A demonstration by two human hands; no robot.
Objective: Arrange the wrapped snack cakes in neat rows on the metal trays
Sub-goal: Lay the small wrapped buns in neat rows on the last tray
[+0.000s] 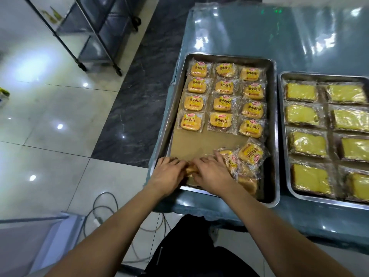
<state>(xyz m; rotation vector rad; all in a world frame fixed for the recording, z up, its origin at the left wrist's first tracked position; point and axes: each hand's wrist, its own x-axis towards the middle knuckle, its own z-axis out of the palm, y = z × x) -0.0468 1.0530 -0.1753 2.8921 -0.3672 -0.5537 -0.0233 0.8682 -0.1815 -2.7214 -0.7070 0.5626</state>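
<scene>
1. Centrally, left tray (274, 124): twelve wrapped snack cakes (221, 102) lie in three columns of four on brown paper, filling its far part.
2. Near right corner: loose pile of cakes (249, 154), unsorted, overlapping.
3. Left hand (166, 174) and right hand (212, 173), fingers curled, together grip one held cake (191, 169) at the near edge.
4. Right tray (284, 136): yellow wrapped slices (305, 143) in rows.
5. Both trays rest on a plastic-covered table (259, 37).

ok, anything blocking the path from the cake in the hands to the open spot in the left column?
Nothing visible. Both hands, left and right, hold one wrapped cake at the near edge of the left tray. Bare brown liner lies between it and the last row. The loose cake pile sits off to the right.
</scene>
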